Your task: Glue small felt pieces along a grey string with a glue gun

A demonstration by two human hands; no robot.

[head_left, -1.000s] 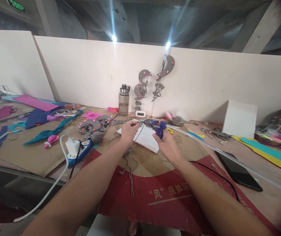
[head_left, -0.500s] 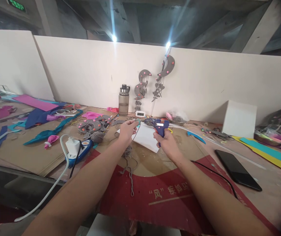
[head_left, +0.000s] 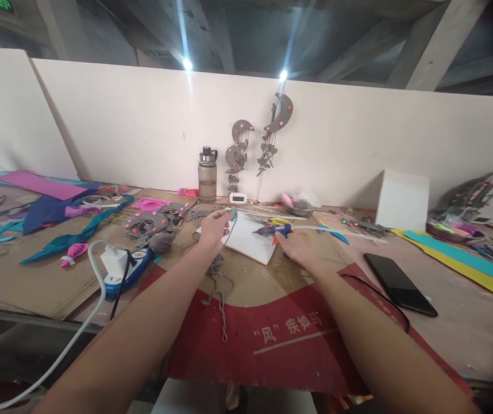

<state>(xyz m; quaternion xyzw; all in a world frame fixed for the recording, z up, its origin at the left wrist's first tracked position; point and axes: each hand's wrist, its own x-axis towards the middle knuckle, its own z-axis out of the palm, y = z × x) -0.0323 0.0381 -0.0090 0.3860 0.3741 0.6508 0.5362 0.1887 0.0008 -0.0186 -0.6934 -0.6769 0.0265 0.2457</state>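
Note:
My left hand (head_left: 214, 230) is pinched on a small teal-edged piece (head_left: 234, 214), whose exact kind is too small to make out. Grey yarn (head_left: 215, 264) hangs down below that hand and lies loose on the cardboard. My right hand (head_left: 295, 246) is wrapped round a blue hot glue gun (head_left: 284, 229). The gun lies low on its side, its dark nozzle pointing left over a white sheet (head_left: 246, 238). A long clear glue stick seems to run out behind it to the right. The two hands are apart, on either side of the sheet.
A water bottle (head_left: 207, 178) and small clock (head_left: 238, 198) stand by the white board. Grey moon ornaments (head_left: 280, 115) hang there. A power strip (head_left: 132, 273) with a white plug is left; a phone (head_left: 399, 283) and cable are right. Felt scraps (head_left: 74, 230) cover the left side.
My right hand has lowered and tipped the glue gun from upright onto its side. The left hand keeps its pinch. The whole view has turned slightly right.

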